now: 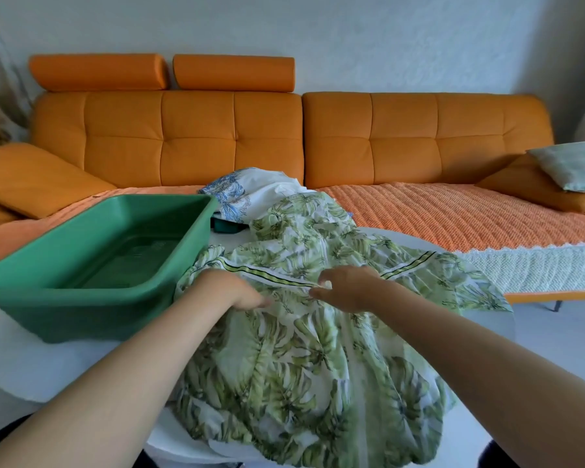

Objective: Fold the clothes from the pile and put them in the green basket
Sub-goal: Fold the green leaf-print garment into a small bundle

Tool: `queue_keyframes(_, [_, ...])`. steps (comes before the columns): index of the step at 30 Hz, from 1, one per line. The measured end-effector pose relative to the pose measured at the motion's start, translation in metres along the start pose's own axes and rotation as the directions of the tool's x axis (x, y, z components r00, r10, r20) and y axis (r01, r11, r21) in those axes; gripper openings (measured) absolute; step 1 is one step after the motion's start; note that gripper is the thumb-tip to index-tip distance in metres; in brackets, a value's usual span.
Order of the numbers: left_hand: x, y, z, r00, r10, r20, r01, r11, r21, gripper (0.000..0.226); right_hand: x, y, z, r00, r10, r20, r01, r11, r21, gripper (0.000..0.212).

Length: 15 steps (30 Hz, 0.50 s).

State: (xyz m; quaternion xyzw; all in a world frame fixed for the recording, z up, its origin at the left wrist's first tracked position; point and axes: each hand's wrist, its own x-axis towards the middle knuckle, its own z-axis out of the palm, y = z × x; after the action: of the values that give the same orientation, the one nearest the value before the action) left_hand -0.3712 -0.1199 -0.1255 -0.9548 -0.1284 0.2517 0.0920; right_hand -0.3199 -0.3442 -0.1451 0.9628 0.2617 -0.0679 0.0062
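Observation:
A green leaf-print garment [304,359] with a striped waistband lies spread over the white table, hanging toward me. My left hand [230,288] grips the fabric just below the waistband, close to the basket. My right hand [345,288] pinches the waistband near its middle. The green basket [48,261] stands on the table at the left, with nothing in it. Behind the garment lies the pile, with a white and blue patterned piece [247,190] on top and something dark teal [227,226] beneath.
The white table [21,359] shows at the left under the basket. An orange sofa [196,136] with a knitted orange throw [453,214] runs along the wall behind. A pale cushion [568,163] rests at the far right.

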Motion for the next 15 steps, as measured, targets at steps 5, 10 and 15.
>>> queue_keyframes(5, [0.034, 0.017, -0.012, 0.834, 0.128, -0.536, -0.222, 0.968, -0.114, 0.032, 0.041, -0.004, -0.005, 0.984, -0.080, -0.161, 0.080, 0.997, -0.002, 0.038])
queue_keyframes(10, [0.086, 0.034, -0.030, 0.640, 0.139, -0.755, -0.482, 0.838, -0.254, 0.022, 0.091, 0.012, -0.012, 0.971, -0.034, -0.236, 0.060, 0.993, 0.102, 0.038])
queue_keyframes(15, [0.148, 0.034, -0.066, 0.619, -0.021, -0.785, -0.494, 0.767, -0.410, 0.030, 0.153, 0.042, -0.019, 0.930, 0.102, -0.354, 0.020, 0.945, 0.325, 0.036])
